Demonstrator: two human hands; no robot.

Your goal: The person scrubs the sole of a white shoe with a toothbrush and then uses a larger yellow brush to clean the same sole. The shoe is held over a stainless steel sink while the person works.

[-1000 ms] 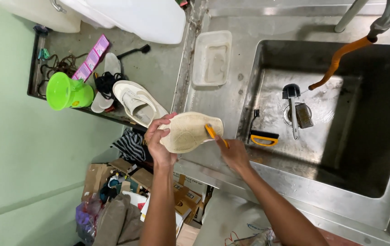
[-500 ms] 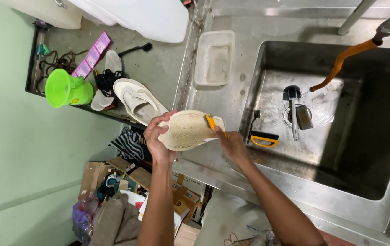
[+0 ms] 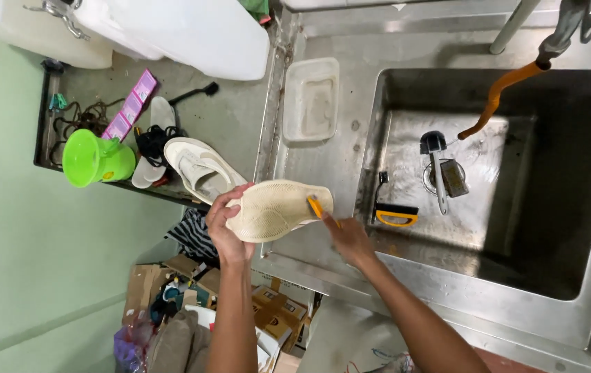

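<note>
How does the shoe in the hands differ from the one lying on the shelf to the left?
The held shoe is sole-up, gripped by the left hand at the sink edge; the shelf shoe lies opening-up, untouched. The right hand presses an orange brush against the held shoe; nothing touches the shelf shoe. Both are cream-coloured.

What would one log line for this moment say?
left hand: holds cream shoe, sole up | right hand: orange brush on sole | place: beside steel sink

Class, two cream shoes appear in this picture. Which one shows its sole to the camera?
The shoe held up in the left hand, sole facing up, with the orange brush against it. The other shoe rests on the side shelf, showing its laced upper.
</note>
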